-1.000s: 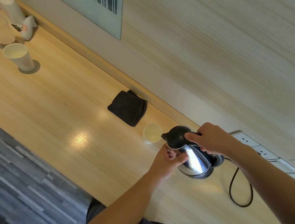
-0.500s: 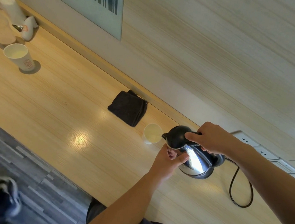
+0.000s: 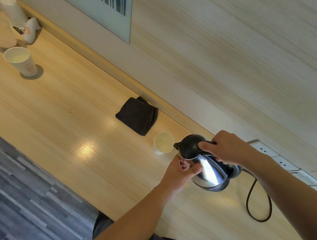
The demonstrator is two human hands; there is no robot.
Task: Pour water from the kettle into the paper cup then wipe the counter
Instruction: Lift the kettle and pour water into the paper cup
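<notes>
Kettle (image 3: 209,171) tilted over paper cup (image 3: 163,143) on wooden counter (image 3: 56,131).

Right hand (image 3: 228,147) closed around the black handle and lid, left hand (image 3: 179,171) curled against the steel body, spout touching or just above the cup's rim; pale liquid inside, level unclear. Beyond the cup, folded dark cloth (image 3: 137,115) near the wall. Farthest off, second paper cup (image 3: 21,63), printed, holding pale liquid.
</notes>
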